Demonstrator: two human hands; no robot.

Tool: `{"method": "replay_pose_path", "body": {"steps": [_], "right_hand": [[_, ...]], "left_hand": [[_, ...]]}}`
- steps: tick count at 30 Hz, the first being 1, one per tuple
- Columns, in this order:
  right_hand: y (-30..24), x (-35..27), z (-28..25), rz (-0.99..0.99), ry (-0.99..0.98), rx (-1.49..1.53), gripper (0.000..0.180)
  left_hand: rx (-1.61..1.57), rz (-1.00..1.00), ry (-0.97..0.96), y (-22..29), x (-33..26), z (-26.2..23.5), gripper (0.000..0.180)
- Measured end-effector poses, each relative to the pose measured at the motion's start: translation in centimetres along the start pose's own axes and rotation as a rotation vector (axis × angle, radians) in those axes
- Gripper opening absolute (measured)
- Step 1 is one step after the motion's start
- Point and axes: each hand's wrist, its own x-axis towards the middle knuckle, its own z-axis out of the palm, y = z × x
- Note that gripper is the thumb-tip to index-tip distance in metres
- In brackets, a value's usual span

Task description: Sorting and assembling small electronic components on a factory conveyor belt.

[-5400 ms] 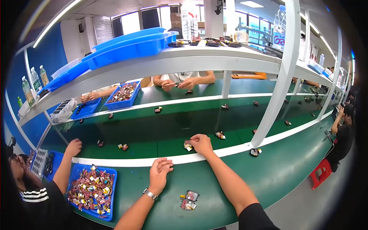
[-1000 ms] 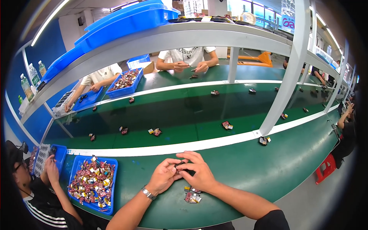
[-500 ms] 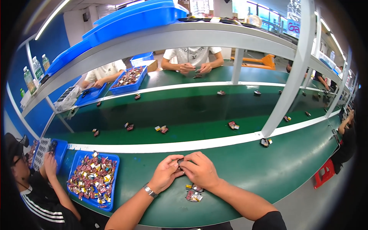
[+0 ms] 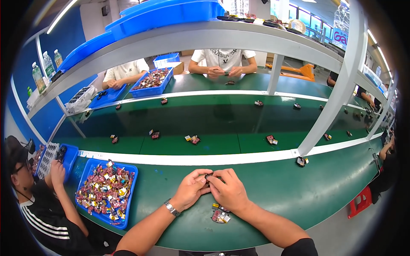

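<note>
Firstly, containers: a shallow blue plastic tray sits on the green bench top at the near left, heaped with small parts in red, gold and white. A second blue plastic bin stands across the belt before a seated person, filled with a similar reddish mix of parts. Long blue lidded tubs line the grey upper shelf.

Hands: the left hand, a metal watch on its wrist, and the right hand meet at the fingertips over the near bench, both curled and pinching one small dark component between thumbs and forefingers. That component is held just above the bench, near the white strip edging the green conveyor belt.

Nearby: a small cluster of loose red-and-white parts lies on the bench just below the right hand. Scattered small assemblies rest apart along the belt.
</note>
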Motion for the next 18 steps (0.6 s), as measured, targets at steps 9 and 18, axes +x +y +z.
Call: {"method": "replay_pose_path", "body": {"steps": [9, 18], "right_hand": [[0.43, -0.32, -0.05, -0.046, -0.014, -0.066, 0.028], [0.21, -0.01, -0.02, -0.073, -0.01, -0.082, 0.029]], "left_hand": [[0.028, -0.007, 0.043, 0.14, -0.19, 0.38, 0.03], [0.05, 0.001, 0.048, 0.08, -0.25, 0.36, 0.028]]}}
